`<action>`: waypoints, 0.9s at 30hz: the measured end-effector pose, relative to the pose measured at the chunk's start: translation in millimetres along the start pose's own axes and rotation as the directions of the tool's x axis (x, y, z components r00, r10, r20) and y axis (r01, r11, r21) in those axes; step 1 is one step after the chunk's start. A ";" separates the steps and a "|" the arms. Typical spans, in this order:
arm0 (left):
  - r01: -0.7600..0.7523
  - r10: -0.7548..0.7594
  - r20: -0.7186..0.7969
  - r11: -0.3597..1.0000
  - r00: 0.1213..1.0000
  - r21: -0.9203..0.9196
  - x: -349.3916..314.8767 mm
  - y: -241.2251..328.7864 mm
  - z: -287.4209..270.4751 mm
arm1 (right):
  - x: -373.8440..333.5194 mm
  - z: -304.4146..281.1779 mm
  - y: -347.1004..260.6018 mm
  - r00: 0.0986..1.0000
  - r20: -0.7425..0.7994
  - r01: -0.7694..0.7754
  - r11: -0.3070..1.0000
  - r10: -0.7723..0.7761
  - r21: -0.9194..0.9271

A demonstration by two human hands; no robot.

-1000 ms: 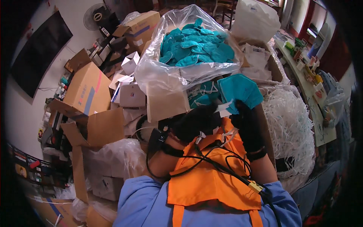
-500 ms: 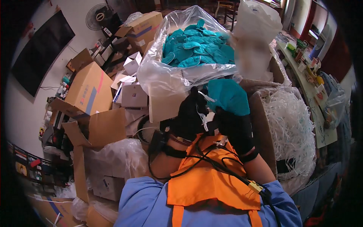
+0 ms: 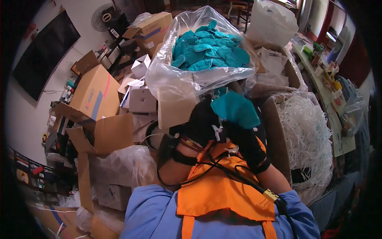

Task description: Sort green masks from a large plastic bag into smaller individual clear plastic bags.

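Observation:
In front of my chest is a teal piece of folded fabric that looks like a face mask [image 3: 235, 110], tilted down to the right. My right hand [image 3: 239, 137], in a black glove, grips its lower edge. My left hand [image 3: 201, 119], also black-gloved, is closed at the mask's left side; its fingertips are partly hidden in the dark. A white strip [image 3: 217, 132] hangs between the two hands. Just behind the held mask a bit of another teal piece [image 3: 221, 91] shows. Beyond lies a heap of similar teal masks [image 3: 211, 47] in a plastic-lined box [image 3: 175, 83].
On the right a carton [image 3: 274, 119] holds a tangle of white strips [image 3: 304, 127]. Behind it stands another lined box [image 3: 292, 71] with white packets and a white plastic bag [image 3: 274, 24]. Open cartons [image 3: 97, 93] crowd the left. Black cables [image 3: 227, 171] cross my orange apron.
The mask has moved slightly left and down, and tilted. My left hand has come against its left side. A blurred pale shape over the far right box is gone, revealing white packets.

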State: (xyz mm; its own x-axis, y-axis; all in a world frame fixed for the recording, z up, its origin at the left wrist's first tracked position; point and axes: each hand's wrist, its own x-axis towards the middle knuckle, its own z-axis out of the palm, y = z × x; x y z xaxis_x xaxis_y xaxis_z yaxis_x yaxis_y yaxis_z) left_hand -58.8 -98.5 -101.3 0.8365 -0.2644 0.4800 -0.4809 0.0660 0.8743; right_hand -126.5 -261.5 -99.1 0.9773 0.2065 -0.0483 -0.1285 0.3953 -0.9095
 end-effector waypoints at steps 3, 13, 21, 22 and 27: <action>0.343 -0.268 0.223 0.596 0.937 -0.726 7.2 12.0 -20.1 | -7.9 8.1 12.0 0.998 -0.009 0.057 0.974 -0.060 -0.220; -0.310 -0.206 -0.683 0.774 0.701 -0.552 11.5 -39.4 -178.4 | -49.6 -33.4 69.3 0.955 0.256 -0.092 0.967 0.154 -0.237; 0.242 -0.262 -0.077 0.948 0.962 -0.208 10.3 19.1 -32.9 | 5.0 -42.0 -3.9 0.948 0.079 0.291 0.735 -0.309 -0.612; 0.186 -0.182 0.043 0.974 0.982 -0.130 -0.9 14.1 -25.4 | 7.1 -43.1 -8.1 0.970 0.063 0.229 0.795 -0.234 -0.562; 0.516 -0.373 0.361 0.690 0.855 -0.507 -24.9 12.9 -2.4 | 3.6 -19.4 -22.1 0.973 0.092 0.231 0.892 -0.212 -0.387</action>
State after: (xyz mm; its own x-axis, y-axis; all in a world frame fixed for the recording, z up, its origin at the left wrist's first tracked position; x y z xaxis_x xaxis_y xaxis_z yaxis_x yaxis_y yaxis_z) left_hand -85.2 -88.7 -101.9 0.7995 -0.5979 0.0579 0.2328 0.3973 0.8877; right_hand -116.8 -286.8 -87.2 0.9625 0.1990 0.1841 0.1769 0.0538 -0.9828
